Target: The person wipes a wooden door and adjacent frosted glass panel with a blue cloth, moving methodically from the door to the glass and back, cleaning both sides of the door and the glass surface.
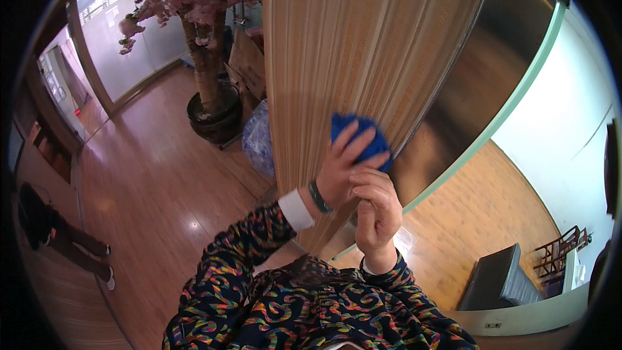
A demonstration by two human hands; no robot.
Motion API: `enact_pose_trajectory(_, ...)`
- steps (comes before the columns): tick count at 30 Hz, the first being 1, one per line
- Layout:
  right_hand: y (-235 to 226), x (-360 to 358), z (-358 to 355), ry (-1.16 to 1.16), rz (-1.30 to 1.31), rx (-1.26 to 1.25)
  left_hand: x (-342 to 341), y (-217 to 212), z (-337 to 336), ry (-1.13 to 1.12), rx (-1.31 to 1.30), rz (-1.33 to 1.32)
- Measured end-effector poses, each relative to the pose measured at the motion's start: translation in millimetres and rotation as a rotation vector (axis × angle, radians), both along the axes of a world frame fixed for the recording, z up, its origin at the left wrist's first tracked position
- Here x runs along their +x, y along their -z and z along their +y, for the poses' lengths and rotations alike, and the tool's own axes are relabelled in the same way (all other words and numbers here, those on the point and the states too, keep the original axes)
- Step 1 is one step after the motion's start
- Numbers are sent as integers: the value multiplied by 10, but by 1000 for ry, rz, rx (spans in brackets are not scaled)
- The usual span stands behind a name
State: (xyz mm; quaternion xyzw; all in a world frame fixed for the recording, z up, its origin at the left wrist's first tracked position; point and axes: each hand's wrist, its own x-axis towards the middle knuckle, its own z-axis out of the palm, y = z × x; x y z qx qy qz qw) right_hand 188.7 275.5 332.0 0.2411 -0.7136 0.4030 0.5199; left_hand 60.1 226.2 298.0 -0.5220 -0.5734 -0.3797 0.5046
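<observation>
My left hand point(335, 173), with a dark band at the wrist, has its fingers over a bunched blue cloth point(379, 144). The cloth lies against or just in front of a ribbed wood-toned panel point(324, 45), near its right edge; exact contact is hard to tell. Close beside the left hand and just below the cloth is my right hand point(378, 210). Its fingers are curled toward the thumb and overlap the left hand's edge. Whatever may be inside those curled fingers is hidden.
Right of the panel are a dark shiny surface point(466, 78) and a green-edged glass pane point(512, 116). A potted pink-blossom tree point(210, 113) and a plastic-wrapped bundle point(258, 139) stand at left. A person point(61, 230) is at far left; a dark padded seat point(495, 279) is lower right.
</observation>
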Motion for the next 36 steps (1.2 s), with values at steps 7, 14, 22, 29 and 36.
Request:
enact_pose_trajectory(7, -16, -103, -42, -41, -35, 0, -426, -288, -144, 6, 133, -148)
enact_pose_trajectory(14, 24, -61, -161, -55, -68, -32, -255, -217, -277, -76, 257, -221)
enact_pose_trajectory(22, 128, -84, -213, -132, -104, -4, -683, -407, -432, -84, 226, -198)
enact_pose_trajectory(29, 117, -79, -245, -125, -144, 5, -869, -6, -549, -132, 397, -583)
enact_pose_trajectory(36, 91, -47, -281, -135, -153, 46, -569, 240, -566, -74, 325, -838)
